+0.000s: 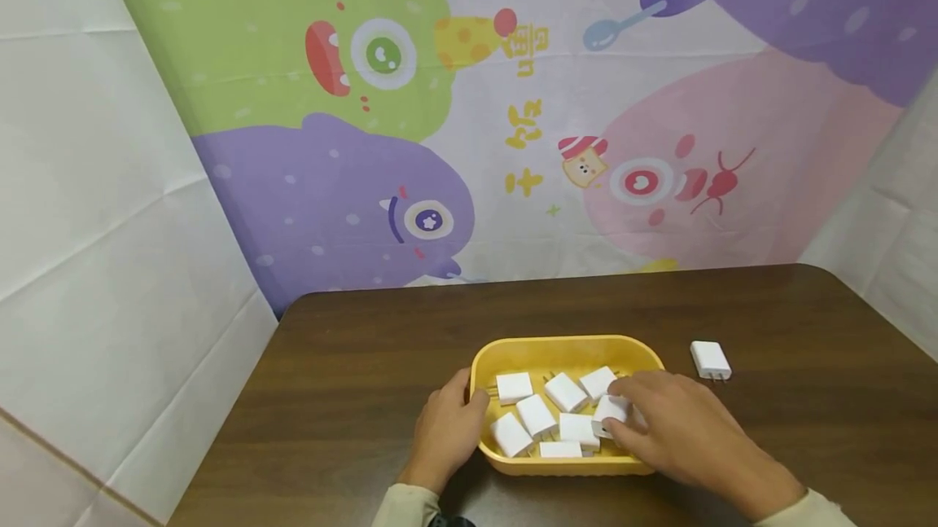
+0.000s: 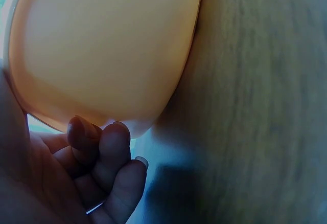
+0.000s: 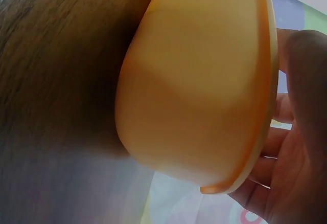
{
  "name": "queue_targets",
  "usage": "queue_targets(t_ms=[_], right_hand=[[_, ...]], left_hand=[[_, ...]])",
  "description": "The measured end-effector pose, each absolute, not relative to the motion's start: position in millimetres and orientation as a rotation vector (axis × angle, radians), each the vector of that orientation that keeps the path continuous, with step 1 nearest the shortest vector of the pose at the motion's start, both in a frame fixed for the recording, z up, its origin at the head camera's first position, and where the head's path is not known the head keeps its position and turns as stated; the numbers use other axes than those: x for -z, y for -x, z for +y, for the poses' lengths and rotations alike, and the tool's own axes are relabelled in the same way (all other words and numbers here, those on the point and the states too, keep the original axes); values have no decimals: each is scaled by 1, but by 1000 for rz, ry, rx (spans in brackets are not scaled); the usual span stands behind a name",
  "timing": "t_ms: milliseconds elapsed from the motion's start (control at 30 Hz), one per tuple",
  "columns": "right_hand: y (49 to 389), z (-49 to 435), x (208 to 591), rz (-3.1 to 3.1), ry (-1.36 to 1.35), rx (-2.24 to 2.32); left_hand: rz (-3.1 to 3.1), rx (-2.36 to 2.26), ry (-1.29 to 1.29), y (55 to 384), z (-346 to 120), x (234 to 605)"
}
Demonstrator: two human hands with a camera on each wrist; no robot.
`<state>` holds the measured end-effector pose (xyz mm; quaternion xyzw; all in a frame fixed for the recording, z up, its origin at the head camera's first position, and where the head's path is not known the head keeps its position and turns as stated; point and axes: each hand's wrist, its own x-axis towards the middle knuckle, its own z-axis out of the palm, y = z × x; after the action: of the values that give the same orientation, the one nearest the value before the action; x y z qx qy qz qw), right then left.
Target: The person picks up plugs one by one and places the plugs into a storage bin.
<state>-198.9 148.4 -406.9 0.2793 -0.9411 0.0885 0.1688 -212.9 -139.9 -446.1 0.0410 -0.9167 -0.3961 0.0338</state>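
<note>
A yellow plastic bin (image 1: 572,467) with rounded corners stands on the table, holding several white plug-in charger blocks, such as one (image 1: 536,416) near its middle. My left hand (image 1: 449,429) grips the bin's left end, thumb over the rim and fingers curled against the outside wall; the left wrist view shows those fingers (image 2: 115,147) by the wall. Reaching over the right rim, my right hand (image 1: 681,425) pinches a white charger (image 1: 610,413) between thumb and fingers inside the bin. In the right wrist view the bin's outer wall (image 3: 194,81) hides that charger.
One more white charger (image 1: 710,360) lies on the brown wooden table (image 1: 352,397), right of the bin, prongs toward me. Behind the table hangs a cartoon-printed cloth (image 1: 513,226); white sheeting (image 1: 110,185) borders the left side.
</note>
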Motion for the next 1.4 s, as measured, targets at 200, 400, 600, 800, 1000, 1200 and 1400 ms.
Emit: queue_targets(t_ms=[200, 400, 600, 800, 1000, 1200, 1400], right_hand=[[198, 149, 408, -2638, -813, -232], [197, 152, 408, -2625, -793, -299], [197, 155, 407, -2576, -816, -325], [198, 156, 407, -2579, -813, -350], [198, 157, 406, -2579, -814, -358], [198, 160, 403, -2604, -799, -363], [199, 166, 402, -2516, -842, -366]], left_hand=[[-2816, 1206, -128, 213, -140, 447], [-2811, 1216, -128, 213, -139, 447], [-2803, 1223, -121, 213, -139, 447], [-2796, 1241, -118, 213, -140, 447], [-2806, 1241, -121, 213, -140, 448], [-2812, 1220, -116, 213, -140, 448], [-2809, 1212, -125, 214, -140, 449]])
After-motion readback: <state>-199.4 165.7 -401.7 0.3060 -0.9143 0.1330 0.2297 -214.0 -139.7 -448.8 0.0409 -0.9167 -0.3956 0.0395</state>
